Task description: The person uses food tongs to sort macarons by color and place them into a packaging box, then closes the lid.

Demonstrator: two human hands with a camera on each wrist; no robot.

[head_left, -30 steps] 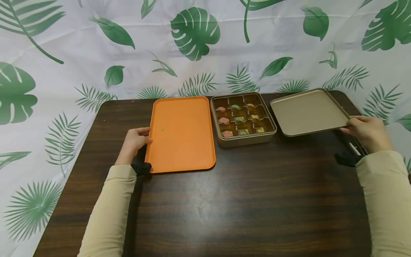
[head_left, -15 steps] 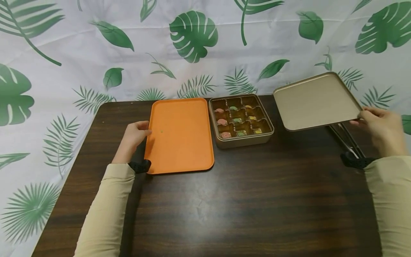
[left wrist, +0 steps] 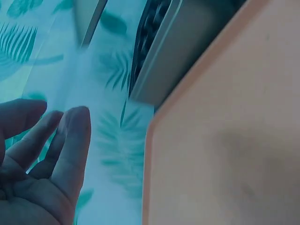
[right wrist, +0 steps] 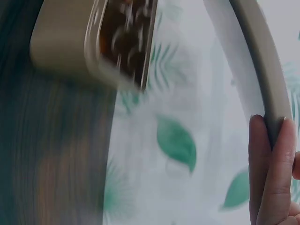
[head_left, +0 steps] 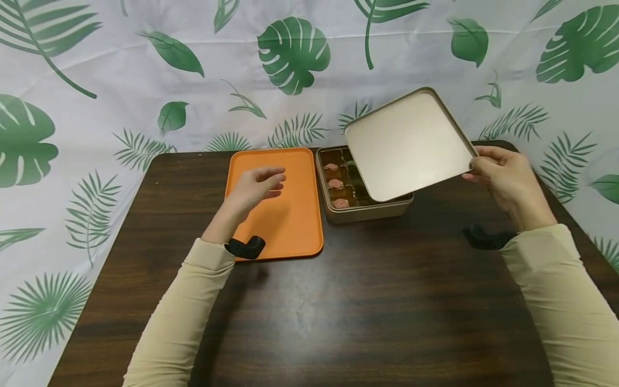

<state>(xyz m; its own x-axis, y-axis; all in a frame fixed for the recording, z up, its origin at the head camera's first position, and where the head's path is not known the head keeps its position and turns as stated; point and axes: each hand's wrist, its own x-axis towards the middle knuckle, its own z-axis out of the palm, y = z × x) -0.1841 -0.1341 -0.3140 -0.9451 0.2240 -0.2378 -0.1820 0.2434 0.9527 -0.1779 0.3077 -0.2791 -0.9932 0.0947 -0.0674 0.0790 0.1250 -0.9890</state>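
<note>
Lid (head_left: pixel 408 144) of thin, stiff metal, probably light and slick-edged, hangs tilted over the tin (head_left: pixel 367 207). Your right hand (head_left: pixel 503 177) pinches its right rim; grip that raised lip, not the flat panel. Your left hand (head_left: pixel 253 188) hovers with fingers relaxed above the orange tray (head_left: pixel 290 226), holding nothing. Sweets (head_left: pixel 337 184) sit in the tin's compartments directly beneath the lid; the tray lies just beside the tin.

Lid (head_left: pixel 408 145) swung over box (head_left: pixel 364 201); left hand (head_left: pixel 253 188) lifted.
</note>
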